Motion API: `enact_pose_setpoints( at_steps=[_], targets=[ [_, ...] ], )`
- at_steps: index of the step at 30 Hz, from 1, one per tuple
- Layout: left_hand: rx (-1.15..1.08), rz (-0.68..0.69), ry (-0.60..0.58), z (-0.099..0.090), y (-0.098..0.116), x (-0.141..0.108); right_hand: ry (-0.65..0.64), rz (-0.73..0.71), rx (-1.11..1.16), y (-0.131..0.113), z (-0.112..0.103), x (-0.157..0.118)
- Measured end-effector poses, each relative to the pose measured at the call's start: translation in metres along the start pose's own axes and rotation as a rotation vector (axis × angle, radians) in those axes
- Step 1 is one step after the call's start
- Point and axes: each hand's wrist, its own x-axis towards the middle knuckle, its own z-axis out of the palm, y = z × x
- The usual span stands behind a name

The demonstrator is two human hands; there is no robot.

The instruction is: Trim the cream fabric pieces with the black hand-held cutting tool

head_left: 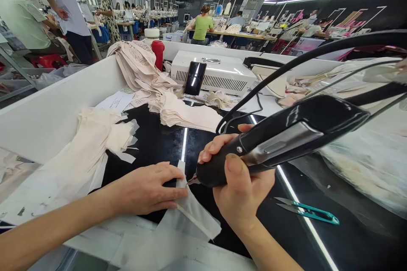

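My right hand (241, 182) is wrapped round a black corded handheld tool (273, 135) with a metal lever along its side. The tool's narrow metal tip (193, 180) points left and meets the edge of a thin whitish fabric piece (197, 209); whether it touches the cloth I cannot tell. My left hand (149, 188) lies palm down with its fingers stretched over that fabric, just left of the tip. A light strip runs along the fabric toward me. Teal thread snips (318, 212) lie to the right of my right hand.
Stacks of beige fabric (187, 114) and pale pieces (85, 139) lie behind and left on the black work surface (152, 135). A phone (195, 78) leans against a white vented box (219, 72), beside a red bottle (158, 53). Thick cables arch at right. People work beyond.
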Motion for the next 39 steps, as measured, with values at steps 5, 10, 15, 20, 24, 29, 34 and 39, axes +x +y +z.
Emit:
enact_pose_setpoints(
  at_steps=[5,10,15,20,24,29,34,39],
  targets=[
    [0.006,0.003,0.002,0.001,-0.001,0.000,0.001,-0.017,-0.017,0.006,0.002,0.002],
    [0.008,0.004,0.014,0.002,-0.003,-0.004,-0.038,0.002,-0.026,0.008,0.002,0.002],
    [-0.020,-0.051,0.007,-0.002,0.000,-0.003,-0.037,-0.039,-0.111,-0.003,-0.018,0.014],
    [0.110,-0.073,0.141,-0.001,0.018,0.013,-0.062,-0.040,-0.338,-0.026,-0.058,0.025],
    [0.133,-0.069,0.148,0.015,0.032,0.026,-0.084,0.004,-0.672,-0.038,-0.095,0.024],
    [0.105,-0.116,0.140,0.046,0.029,0.026,-0.245,0.056,-1.035,-0.048,-0.152,0.014],
    [0.247,-0.058,0.202,0.054,0.021,0.026,-0.516,0.120,-1.382,-0.062,-0.221,0.000],
    [0.471,0.047,0.220,0.049,0.018,0.035,-0.686,0.102,-1.485,-0.064,-0.255,-0.012]
  ],
)
